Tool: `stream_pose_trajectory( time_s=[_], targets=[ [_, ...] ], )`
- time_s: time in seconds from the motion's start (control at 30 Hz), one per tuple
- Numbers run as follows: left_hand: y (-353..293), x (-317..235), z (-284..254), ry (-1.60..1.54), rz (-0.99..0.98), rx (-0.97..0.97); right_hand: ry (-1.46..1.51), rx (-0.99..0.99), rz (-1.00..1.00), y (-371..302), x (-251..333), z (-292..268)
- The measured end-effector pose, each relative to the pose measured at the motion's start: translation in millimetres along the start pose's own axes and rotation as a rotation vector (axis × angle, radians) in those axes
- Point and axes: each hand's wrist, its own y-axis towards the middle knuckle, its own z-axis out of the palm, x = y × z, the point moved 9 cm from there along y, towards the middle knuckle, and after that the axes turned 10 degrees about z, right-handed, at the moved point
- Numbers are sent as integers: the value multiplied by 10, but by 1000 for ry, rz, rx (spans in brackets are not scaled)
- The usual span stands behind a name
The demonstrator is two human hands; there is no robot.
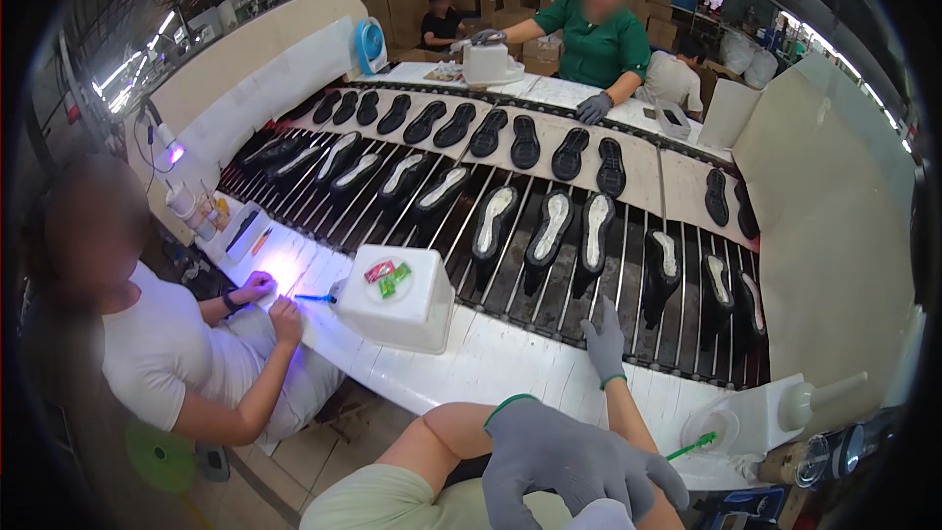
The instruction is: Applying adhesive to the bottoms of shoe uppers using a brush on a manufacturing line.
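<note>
My right hand [604, 341], in a grey glove with a green cuff, reaches to the near edge of the rod conveyor [628, 306]. Its fingers are stretched out and apart, just below black shoes with pale undersides [596, 236]. Close to the camera, my left hand [579, 466] crosses in front of my right forearm, gloved alike, fingers spread. A white piece [602, 513] shows below it at the bottom edge; what it is I cannot tell. To the right, a green-handled brush [692, 447] rests in a white dish [714, 424] beside a white container [785, 412].
Black outsoles [525, 142] lie along a beige belt [672, 182] beyond the rods. A white box [397, 299] with small packets stands on the white ledge [481, 363]. One co-worker [196, 344] sits at left under a purple lamp [175, 152]; another [599, 44] wears gloves across the conveyor.
</note>
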Motion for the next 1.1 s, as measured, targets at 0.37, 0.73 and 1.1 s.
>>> stream_pose_trajectory(
  time_s=[0.37,0.73,1.1],
  targets=[
    [285,26,266,-15,184,-33,106,-113,-112,-1104,67,-346],
    [396,5,360,26,224,-57,52,-127,-140,-1140,98,-366],
    [386,-35,354,73,224,-16,46,-139,-154,-1178,142,-407]
  ],
)
